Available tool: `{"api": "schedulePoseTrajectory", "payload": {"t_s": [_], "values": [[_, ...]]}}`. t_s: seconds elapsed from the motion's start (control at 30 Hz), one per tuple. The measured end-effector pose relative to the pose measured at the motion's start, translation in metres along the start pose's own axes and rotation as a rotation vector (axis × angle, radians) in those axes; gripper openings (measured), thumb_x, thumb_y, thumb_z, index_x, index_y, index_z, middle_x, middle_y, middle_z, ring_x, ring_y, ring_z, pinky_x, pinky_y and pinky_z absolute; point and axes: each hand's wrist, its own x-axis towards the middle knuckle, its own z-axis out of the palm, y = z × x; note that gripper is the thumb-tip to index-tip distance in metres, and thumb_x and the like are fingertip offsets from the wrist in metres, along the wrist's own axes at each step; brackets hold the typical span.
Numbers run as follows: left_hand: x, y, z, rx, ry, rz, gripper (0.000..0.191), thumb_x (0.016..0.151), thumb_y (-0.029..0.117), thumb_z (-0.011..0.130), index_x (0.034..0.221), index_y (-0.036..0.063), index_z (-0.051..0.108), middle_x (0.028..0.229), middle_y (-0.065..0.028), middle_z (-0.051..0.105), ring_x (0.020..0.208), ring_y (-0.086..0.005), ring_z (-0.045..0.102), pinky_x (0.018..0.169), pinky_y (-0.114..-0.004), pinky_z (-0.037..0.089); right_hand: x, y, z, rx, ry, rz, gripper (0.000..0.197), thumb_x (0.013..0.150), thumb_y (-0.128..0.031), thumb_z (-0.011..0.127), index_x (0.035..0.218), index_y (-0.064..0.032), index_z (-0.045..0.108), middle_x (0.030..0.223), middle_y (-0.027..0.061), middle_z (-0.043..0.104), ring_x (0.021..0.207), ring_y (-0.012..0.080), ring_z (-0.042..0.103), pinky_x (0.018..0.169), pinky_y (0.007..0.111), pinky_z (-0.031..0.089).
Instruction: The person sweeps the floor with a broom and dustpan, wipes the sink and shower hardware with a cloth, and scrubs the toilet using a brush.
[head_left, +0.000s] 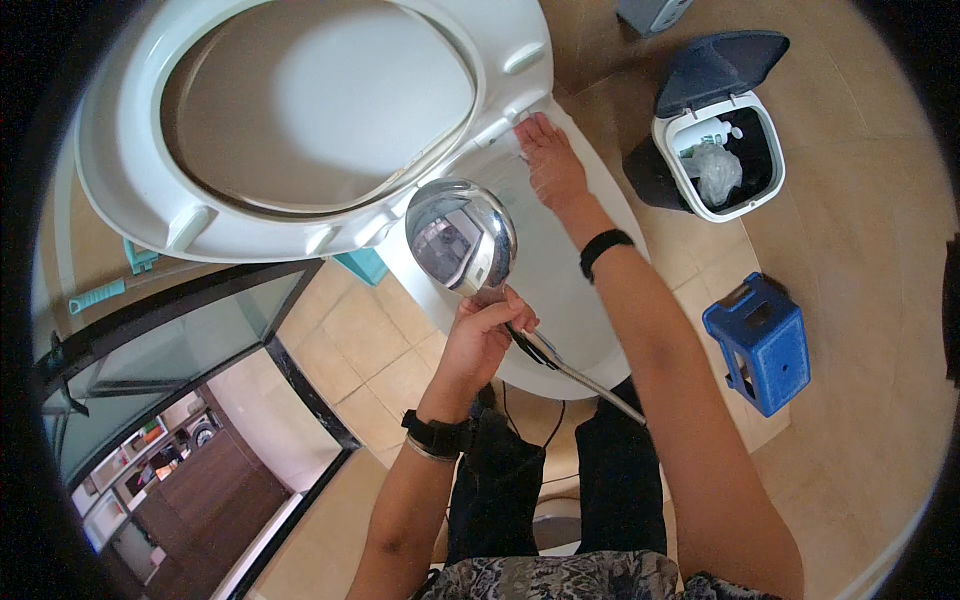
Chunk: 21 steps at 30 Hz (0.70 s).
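My left hand (484, 334) is closed around the handle of a chrome handheld shower head (461, 236), whose shiny back faces up. Its metal hose (600, 390) runs down between my arms. My right hand (551, 161) rests flat, fingers extended, on the rear right part of the white toilet bowl's rim (611, 187), near the seat hinge. The raised white toilet seat (135, 180) and its lid (360, 97) stand behind the bowl. Whether water flows from the shower head cannot be seen.
An open-lidded trash bin (776, 165) with a white bottle and crumpled plastic stands at the upper right. A blue plastic stool (780, 360) is below it. At left are a black-framed glass door (217, 322), a turquoise brush handle (97, 296) and a turquoise dustpan-like piece (364, 264).
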Motion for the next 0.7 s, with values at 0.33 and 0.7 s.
{"api": "schedulePoseTrajectory", "payload": {"t_s": [0.33,0.7], "values": [[-0.029,-0.002,-0.043,-0.046,0.072,-0.029,0.009,0.081,0.01,0.056,0.075,0.0071,0.051,0.061,-0.0036,0.045,0.066,-0.0198,0.048,0.076,-0.039,0.04,-0.008,-0.001,0.024,0.152,0.077,0.001,0.046,0.088,-0.012,0.037,0.132,0.0018,0.031,0.141,0.0181,0.026,0.132,0.0305,0.023,0.107,0.042,0.022],[-0.057,0.01,-0.068,-0.088,0.1,-0.03,0.014,0.08,0.013,0.056,0.069,0.0075,0.049,0.061,-0.0033,0.046,0.068,-0.0205,0.05,0.08,-0.041,0.042,-0.036,-0.131,0.065,0.406,-0.007,-0.052,0.051,0.084,-0.01,0.044,0.133,-0.0007,0.032,0.143,0.017,0.022,0.133,0.0303,0.02,0.107,0.041,0.023]]}}
